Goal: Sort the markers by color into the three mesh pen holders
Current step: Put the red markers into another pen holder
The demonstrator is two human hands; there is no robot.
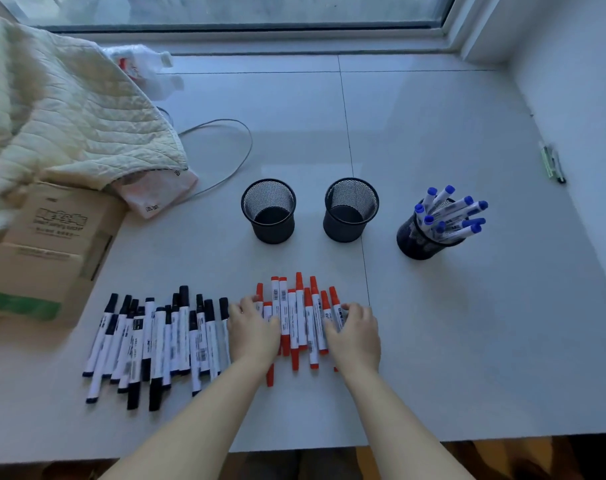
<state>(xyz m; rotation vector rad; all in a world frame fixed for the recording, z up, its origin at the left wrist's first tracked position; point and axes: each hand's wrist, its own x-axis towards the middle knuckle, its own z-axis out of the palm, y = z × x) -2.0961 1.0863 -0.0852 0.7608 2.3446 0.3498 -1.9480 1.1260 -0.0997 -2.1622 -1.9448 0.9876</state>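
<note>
Down at the bottom of the frame two bare forearms reach in over the near edge of the table [467, 358], and both hands are on the red markers [299, 320] at lower centre. The left hand [254, 332] lies flat on the left flank of that cluster, fingers spread and not curled round anything; the right hand [355, 332] mirrors it on the right flank, its grip just as open, fingertips resting on the outermost barrels. Looks to me like a squeeze from both sides, herding the loose reds into one bundle so they can go up in a single lift rather than one at a time.

Just left of the reds, lower left of the frame, the black markers [156, 341] lie in a rough row, caps mostly pointing away, untouched and waiting their turn.

Further back, across the middle: three mesh holders in a line. The left holder [268, 211] and the middle holder [350, 209] stand upright and empty, right behind the reds, an easy reach. The right holder [429, 233] is already stuffed with blue markers [450, 213], caps fanning out over the rim. So blue is done, by my reckoning; red and black remain.

Off to the left, a cardboard box [48, 244] under a pale quilted cloth [59, 109], with a thin cable [225, 150] looping behind. At the very top, the window [225, 12].
</note>
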